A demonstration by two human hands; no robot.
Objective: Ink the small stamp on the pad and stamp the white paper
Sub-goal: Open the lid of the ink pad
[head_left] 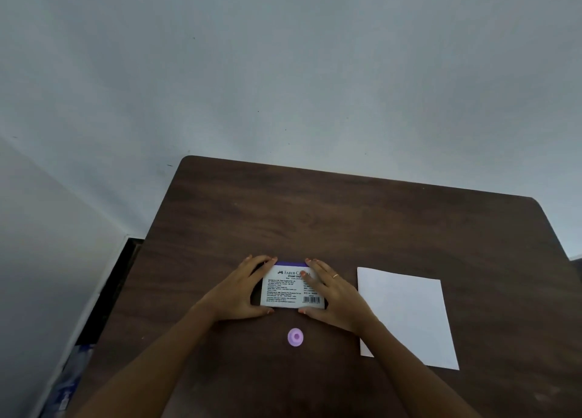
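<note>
The stamp pad (293,287) lies closed near the middle of the dark wooden table (346,216), its printed label up and a violet edge showing on the far side. Your left hand (241,291) grips its left end, thumb at the near corner and fingers at the far corner; your right hand (333,294) grips the right end the same way, with one finger resting across the label. Neither hand holds anything else. The small stamp (295,337), a lilac round piece, stands untouched just nearer to you than the pad, between your forearms. The white paper (406,316) lies flat to the right, apart from the pad, its near left corner under your right forearm.

The step in hand appears to be opening the pad. Pin the base down with one hand and lift the lid along a single edge with the other, slowly, so the case does not slide toward the stamp. Keep fingertips off the inked surface once exposed.
</note>
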